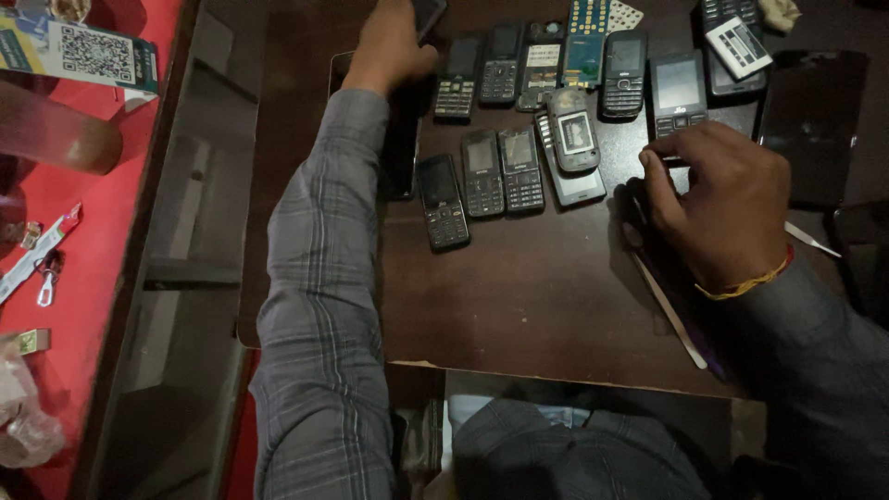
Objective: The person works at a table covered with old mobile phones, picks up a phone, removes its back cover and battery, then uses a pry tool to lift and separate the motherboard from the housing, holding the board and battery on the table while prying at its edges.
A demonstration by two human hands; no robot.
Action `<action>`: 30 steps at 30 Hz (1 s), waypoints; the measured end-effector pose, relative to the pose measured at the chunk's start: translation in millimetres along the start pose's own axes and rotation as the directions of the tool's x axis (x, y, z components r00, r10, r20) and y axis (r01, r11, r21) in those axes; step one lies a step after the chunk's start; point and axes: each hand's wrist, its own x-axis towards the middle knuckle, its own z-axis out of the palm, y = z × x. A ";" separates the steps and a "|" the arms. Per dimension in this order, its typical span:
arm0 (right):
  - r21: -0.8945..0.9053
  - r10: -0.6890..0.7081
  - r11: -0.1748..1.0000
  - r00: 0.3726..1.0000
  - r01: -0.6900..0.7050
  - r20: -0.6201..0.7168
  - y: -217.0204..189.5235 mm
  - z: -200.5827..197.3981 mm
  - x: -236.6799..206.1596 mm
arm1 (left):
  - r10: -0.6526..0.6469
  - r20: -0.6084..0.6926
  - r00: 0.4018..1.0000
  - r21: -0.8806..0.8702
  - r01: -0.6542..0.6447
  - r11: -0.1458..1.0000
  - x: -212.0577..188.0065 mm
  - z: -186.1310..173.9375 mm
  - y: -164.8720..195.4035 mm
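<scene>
Your left hand (389,46) is clamped on a dark phone (428,14) at the tabletop's (519,296) far edge, right hand (718,199) fingers curled but empty beside the grey keypad phone (678,93); lift straight up, clear of the keypad phone rows (500,176).

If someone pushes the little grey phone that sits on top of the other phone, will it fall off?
Probably it would slide, not roll: the grey phone is flat and rests loosely on a larger silver phone. It looks stiff and light for its size. A nudge might tip it onto the dark table, close to the right hand.
</scene>
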 end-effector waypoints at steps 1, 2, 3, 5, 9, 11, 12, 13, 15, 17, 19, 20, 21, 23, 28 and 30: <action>0.019 -0.001 1.000 1.000 0.001 -0.013 0.7 0.0 -0.6 | -0.029 0.011 1.000 -0.072 0.029 0.997 1.5 -0.9 2.5; -0.004 -0.035 0.999 0.999 0.035 -0.034 1.4 0.3 -1.5 | -0.058 0.025 0.998 -0.143 0.061 0.988 2.8 -0.8 5.5; -0.028 -0.070 0.997 0.996 0.069 -0.056 3.2 0.3 -2.6 | -0.085 0.040 0.996 -0.213 0.091 0.973 3.7 -0.8 10.5; -0.063 -0.096 0.994 0.994 0.093 -0.056 6.6 2.6 -5.1 | -0.042 0.102 0.994 -0.237 0.065 0.969 3.1 0.1 21.7; -0.076 -0.048 0.996 0.999 0.048 0.007 15.2 6.8 -8.2 | -0.311 0.242 0.919 -0.044 0.331 0.943 5.2 -1.9 43.6; -0.076 -0.032 0.997 0.999 0.034 0.025 17.6 5.9 -8.6 | -0.340 0.285 0.896 0.034 0.345 0.938 8.8 -5.1 49.6; -0.074 -0.033 0.997 0.999 0.035 0.032 17.0 5.5 -8.6 | -0.358 0.306 0.882 0.075 0.352 0.933 9.8 -6.5 49.8; -0.070 -0.034 0.997 0.999 0.037 0.038 15.9 5.0 -8.2 | -0.385 0.303 0.872 0.062 0.385 0.921 10.4 -6.0 50.2; -0.043 -0.068 0.997 0.998 0.069 0.007 11.7 1.6 -7.1 | -0.435 0.298 0.850 0.036 0.445 0.895 11.5 -1.7 48.4; -0.032 -0.112 0.993 0.993 0.111 -0.031 4.9 -0.9 -4.7 | -0.473 0.232 0.850 -0.050 0.496 0.867 10.1 4.5 42.1; -0.036 -0.166 0.986 0.983 0.164 -0.078 -1.0 -3.6 -1.1 | -0.454 0.128 0.882 -0.128 0.468 0.874 5.8 6.0 39.3; -0.036 -0.162 0.987 0.984 0.160 -0.079 -4.0 -4.1 0.3 | -0.413 0.056 0.909 -0.157 0.416 0.895 -0.4 4.9 36.0; -0.035 -0.159 0.987 0.984 0.157 -0.082 -6.0 -4.8 1.4 | -0.370 -0.019 0.929 -0.182 0.361 0.915 -4.2 1.5 36.1; -0.019 -0.115 0.993 0.992 0.114 -0.050 -6.9 -6.5 2.8 | -0.236 -0.093 0.967 -0.231 0.210 0.950 -20.7 -12.0 41.0; 0.021 -0.159 0.987 0.983 0.162 -0.090 -2.8 -5.9 -1.9 | -0.024 -0.045 0.999 -0.034 0.022 0.999 -152.1 -51.6 112.7; 0.012 -0.202 0.979 0.976 0.204 -0.085 -1.9 -5.4 -4.6 | 0.060 0.075 0.995 0.069 -0.066 0.995 -204.8 -46.4 148.4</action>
